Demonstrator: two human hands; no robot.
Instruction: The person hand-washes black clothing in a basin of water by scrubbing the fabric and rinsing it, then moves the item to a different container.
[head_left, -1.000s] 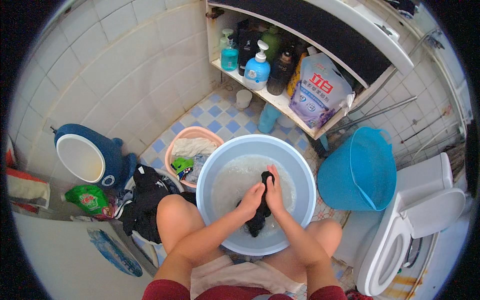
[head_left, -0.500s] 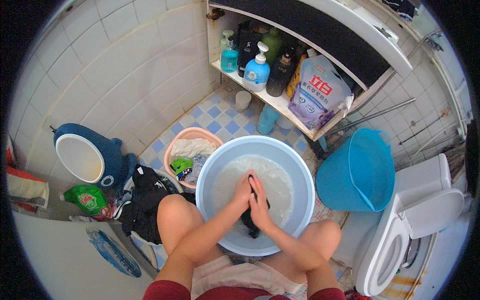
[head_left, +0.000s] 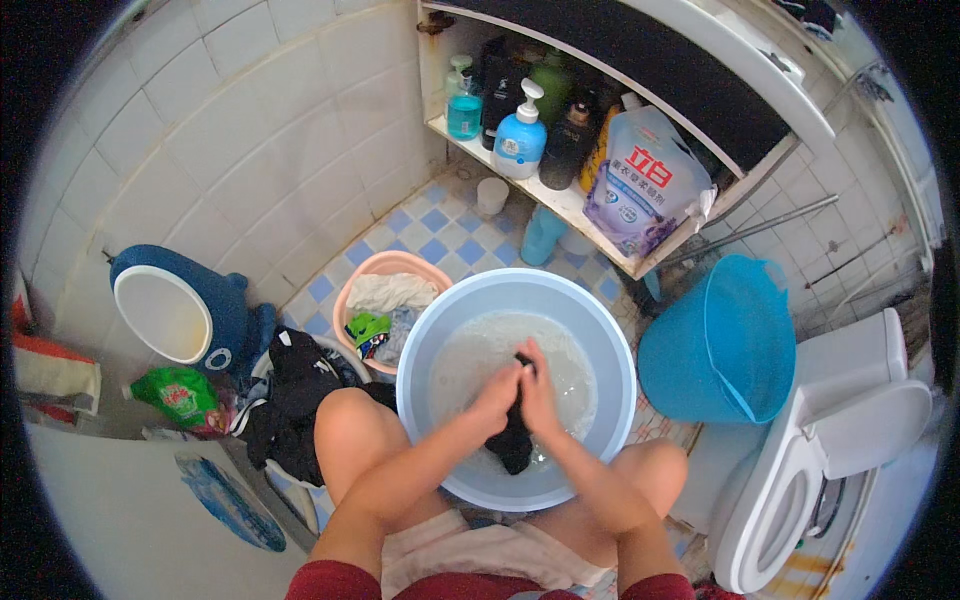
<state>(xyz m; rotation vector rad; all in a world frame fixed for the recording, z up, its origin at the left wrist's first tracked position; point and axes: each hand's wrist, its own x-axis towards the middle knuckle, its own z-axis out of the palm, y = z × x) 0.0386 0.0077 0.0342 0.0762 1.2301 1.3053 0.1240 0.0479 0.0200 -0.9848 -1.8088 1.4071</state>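
Note:
A light-blue round basin point(head_left: 617, 385) stands between my knees, with cloudy, sudsy water point(head_left: 470, 345) in it. Above that water, both my hands press a small black cloth point(head_left: 513, 447), sock-like in size, between them. My left hand point(head_left: 494, 400) is closed around its left side. On the other side my right hand point(head_left: 538, 398) grips it, fingers pointing away from me. One dark end pokes out past the fingertips; the wet lower part hangs down toward my wrists. The fingers partly hide the cloth's middle.
Beyond the basin's left rim sits a pink tub point(head_left: 357, 268) of clothes. Dark clothes point(head_left: 290, 400) fill a container by my left knee. To the right stand a blue bucket point(head_left: 700, 350) and a toilet point(head_left: 770, 520). A cabinet shelf point(head_left: 480, 155) with bottles overhangs the far floor.
My hands have shifted against each other, the left nearer me and the right farther away. More of the black cloth shows below them. The view has moved slightly.

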